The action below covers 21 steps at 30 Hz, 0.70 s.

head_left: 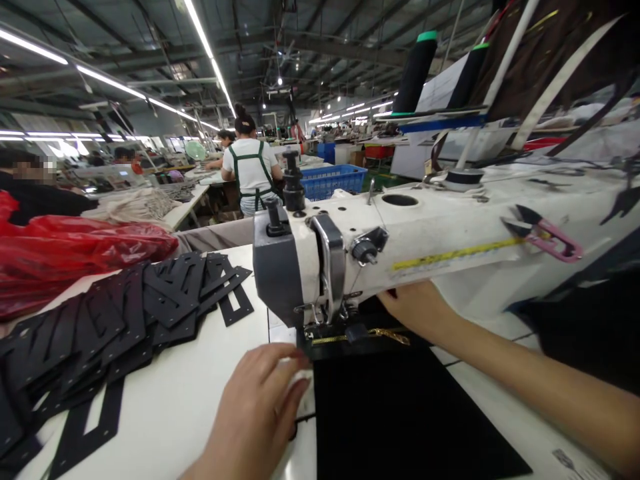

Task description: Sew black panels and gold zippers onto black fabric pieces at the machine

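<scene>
A white and grey sewing machine (400, 240) stands across the table in front of me. Under its needle lies a black fabric piece (395, 400) with a gold zipper (385, 335) along its far edge. My left hand (260, 413) rests at the fabric's left edge, fingers bent and pressing on it. My right hand (417, 310) reaches under the machine arm and touches the fabric just right of the needle; its fingertips are hidden behind the machine.
A pile of black cut frame-shaped pieces (100, 333) covers the table's left side, with a red plastic bag (65, 253) behind it. Pink thread snips (550, 235) lie on the machine arm. Thread cones (415, 70) stand behind. A person in a white shirt (251, 170) works farther back.
</scene>
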Each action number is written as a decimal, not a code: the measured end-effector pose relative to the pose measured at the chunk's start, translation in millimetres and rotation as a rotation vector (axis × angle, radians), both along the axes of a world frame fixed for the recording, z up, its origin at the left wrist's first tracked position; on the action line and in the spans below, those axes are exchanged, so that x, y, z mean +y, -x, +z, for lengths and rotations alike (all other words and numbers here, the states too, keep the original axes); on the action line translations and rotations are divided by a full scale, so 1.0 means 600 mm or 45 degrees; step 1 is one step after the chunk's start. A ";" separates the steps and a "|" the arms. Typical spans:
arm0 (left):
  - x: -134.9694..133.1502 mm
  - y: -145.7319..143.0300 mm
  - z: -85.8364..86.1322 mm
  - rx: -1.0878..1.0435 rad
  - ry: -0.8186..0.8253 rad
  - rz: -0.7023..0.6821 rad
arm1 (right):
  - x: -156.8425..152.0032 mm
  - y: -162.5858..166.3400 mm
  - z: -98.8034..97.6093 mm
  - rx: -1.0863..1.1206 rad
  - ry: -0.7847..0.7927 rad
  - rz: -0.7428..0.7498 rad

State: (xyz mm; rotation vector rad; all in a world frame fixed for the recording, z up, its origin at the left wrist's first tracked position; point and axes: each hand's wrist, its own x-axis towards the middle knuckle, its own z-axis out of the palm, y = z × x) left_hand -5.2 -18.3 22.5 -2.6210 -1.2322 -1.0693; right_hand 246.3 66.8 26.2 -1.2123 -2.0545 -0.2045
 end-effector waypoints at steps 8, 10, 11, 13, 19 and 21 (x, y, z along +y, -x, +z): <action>0.028 0.004 -0.023 0.331 -0.113 0.005 | -0.115 0.086 -0.017 -0.206 0.013 0.420; 0.026 -0.001 -0.026 0.291 -0.137 0.013 | -0.103 0.103 -0.026 -0.179 0.078 0.402; 0.025 -0.002 -0.027 0.274 -0.144 0.014 | -0.096 0.106 -0.028 -0.165 0.123 0.414; 0.025 -0.003 -0.029 0.256 -0.149 0.012 | -0.083 0.105 -0.030 -0.163 0.198 0.454; 0.030 -0.001 -0.031 0.329 -0.205 -0.031 | -0.078 0.096 -0.021 -0.252 0.241 0.492; 0.031 -0.001 -0.031 0.351 -0.210 -0.036 | -0.079 0.096 -0.020 -0.271 0.221 0.486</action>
